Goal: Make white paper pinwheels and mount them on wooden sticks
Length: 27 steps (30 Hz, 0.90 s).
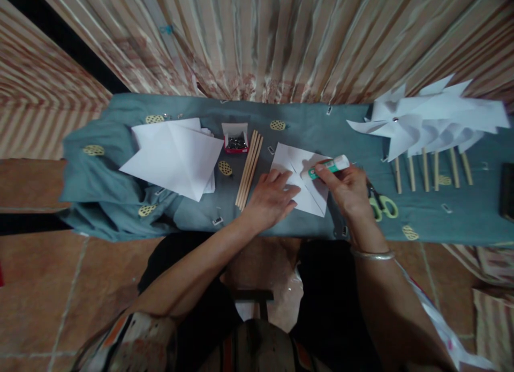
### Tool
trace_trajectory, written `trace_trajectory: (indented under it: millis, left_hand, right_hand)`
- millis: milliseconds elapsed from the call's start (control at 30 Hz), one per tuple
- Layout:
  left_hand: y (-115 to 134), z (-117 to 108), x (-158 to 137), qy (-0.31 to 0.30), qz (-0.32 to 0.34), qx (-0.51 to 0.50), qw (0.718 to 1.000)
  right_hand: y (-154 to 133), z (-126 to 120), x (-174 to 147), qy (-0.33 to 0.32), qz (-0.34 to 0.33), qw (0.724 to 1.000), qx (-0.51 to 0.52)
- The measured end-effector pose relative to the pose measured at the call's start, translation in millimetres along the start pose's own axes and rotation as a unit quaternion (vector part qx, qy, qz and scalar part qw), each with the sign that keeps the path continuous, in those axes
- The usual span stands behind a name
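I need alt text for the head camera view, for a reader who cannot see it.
The right hand holds a glue stick over a cut white paper square that the left hand presses flat on a blue-grey cloth. Wooden sticks, scissors and finished paper pinwheels lie nearby.

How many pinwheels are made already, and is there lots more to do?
Several finished pinwheels on sticks lie at the right; I cannot count them exactly. In hand now: the left hand presses a cut paper square flat while the right hand holds a glue stick to it. Left over: a stack of paper, bare wooden sticks and a box of pins.
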<state>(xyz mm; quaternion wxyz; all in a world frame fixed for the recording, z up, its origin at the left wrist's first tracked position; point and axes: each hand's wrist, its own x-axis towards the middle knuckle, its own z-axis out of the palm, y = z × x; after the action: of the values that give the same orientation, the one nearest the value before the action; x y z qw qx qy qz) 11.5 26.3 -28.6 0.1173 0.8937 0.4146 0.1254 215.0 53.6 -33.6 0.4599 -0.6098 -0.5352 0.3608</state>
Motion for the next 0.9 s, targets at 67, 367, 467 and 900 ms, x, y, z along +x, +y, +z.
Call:
trace_trajectory:
  millis: [67,367,467,900]
  left_hand:
    - [-0.1,0.3,0.1,0.0,0.0,0.0,1.0]
    - [2.2,-4.0,1.0,-0.016,-0.007,-0.003,1.0]
    - [3.2,-5.1,1.3,-0.024,-0.014,-0.011,1.0]
    - [-8.3,1.6,0.0,0.13,-0.124,-0.342,0.922]
  right_hand:
    - [1.5,-1.9,-1.6,-0.006,-0.011,1.0,-0.028]
    - [-6.7,-0.6,-8.2,-0.013,0.092,0.98,0.175]
    - [-13.0,-5.5,-6.3,-0.011,0.123,0.948,0.294]
    - [-23.0,-14.1,-9.4,-0.024,0.158,0.874,0.458]
